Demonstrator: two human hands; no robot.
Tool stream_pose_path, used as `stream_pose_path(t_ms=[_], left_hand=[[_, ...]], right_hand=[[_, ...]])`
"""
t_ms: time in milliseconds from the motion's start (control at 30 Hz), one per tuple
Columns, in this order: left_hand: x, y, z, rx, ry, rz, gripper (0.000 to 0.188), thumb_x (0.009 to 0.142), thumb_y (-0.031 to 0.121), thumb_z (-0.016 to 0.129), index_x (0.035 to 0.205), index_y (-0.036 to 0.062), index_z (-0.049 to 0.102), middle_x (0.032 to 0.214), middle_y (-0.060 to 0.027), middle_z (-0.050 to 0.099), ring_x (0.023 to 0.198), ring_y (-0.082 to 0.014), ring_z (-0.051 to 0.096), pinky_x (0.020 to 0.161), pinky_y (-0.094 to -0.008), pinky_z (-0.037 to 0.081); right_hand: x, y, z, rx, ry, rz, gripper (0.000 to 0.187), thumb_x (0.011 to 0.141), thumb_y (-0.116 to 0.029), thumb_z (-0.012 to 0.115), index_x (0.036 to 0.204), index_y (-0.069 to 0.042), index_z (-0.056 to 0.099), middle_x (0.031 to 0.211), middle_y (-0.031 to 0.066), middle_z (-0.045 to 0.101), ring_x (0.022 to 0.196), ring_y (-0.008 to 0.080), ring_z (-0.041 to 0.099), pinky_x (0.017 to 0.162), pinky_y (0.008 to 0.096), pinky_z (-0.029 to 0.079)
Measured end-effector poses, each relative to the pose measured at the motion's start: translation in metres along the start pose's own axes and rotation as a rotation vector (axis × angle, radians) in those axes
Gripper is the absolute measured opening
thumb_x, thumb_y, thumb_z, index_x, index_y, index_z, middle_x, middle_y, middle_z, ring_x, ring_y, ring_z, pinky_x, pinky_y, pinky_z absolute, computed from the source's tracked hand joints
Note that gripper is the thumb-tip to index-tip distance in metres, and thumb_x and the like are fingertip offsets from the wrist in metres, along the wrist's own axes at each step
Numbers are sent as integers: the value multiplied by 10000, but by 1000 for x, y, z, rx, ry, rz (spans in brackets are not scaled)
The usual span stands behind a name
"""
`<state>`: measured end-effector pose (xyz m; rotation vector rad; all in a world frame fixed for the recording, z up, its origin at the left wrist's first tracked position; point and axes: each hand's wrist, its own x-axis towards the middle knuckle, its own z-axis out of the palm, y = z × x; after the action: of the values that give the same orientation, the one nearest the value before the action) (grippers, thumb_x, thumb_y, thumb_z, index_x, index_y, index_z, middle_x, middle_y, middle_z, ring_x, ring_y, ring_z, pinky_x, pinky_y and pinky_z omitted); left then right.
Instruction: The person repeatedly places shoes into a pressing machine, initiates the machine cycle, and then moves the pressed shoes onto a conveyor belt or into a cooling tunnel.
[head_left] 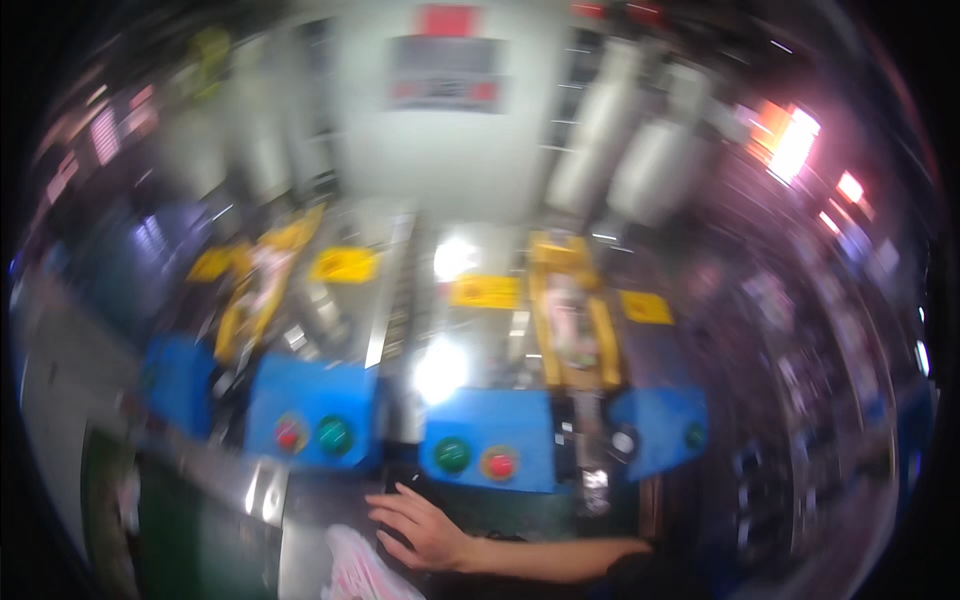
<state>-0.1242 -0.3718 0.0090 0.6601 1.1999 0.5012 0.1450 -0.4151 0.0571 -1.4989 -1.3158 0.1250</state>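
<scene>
My right hand (428,530) reaches in from the right with its fingers spread, pointing left. It looks open and holds nothing that I can make out. Just below its thumb, at the lower edge, lies a white and pink piece (362,568), shaped somewhat like a shoe upper; blur hides its kind. Beyond the hand are blue control panels, the left one (312,400) and the middle one (485,425). Each carries a green button and a red button, such as the green button (452,455) and red button (498,463) nearest my hand. My left hand is out of view.
Yellow machine holders, left (240,310) and right (606,345), stand behind the panels, each with a pale pinkish piece. Large white cylinders (655,172) rise at the back beside a pale machine housing (450,160). Blurred racks (800,380) line the right side.
</scene>
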Motion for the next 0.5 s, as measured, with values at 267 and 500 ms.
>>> stream_pose_path(t_ms=[267, 500], left_hand=[[-11, 11, 3, 240, 276, 524, 699, 743, 101, 739, 1323, 6, 360, 1137, -123, 555, 1062, -232, 550, 902, -376, 463], [121, -46, -25, 398, 277, 496, 1003, 673, 275, 828, 1388, 7, 178, 1223, -183, 501, 1127, -278, 505, 953, -374, 417]], right_hand=[[-72, -48, 57, 411, -200, 328, 119, 824, -63, 638, 931, -28, 677, 866, 112, 685, 792, 214, 681, 720, 289, 532], [-56, -66, 68, 236, -505, 249, 155, 862, -97, 599, 974, -8, 659, 851, 162, 676, 755, 223, 668, 697, 308, 505]])
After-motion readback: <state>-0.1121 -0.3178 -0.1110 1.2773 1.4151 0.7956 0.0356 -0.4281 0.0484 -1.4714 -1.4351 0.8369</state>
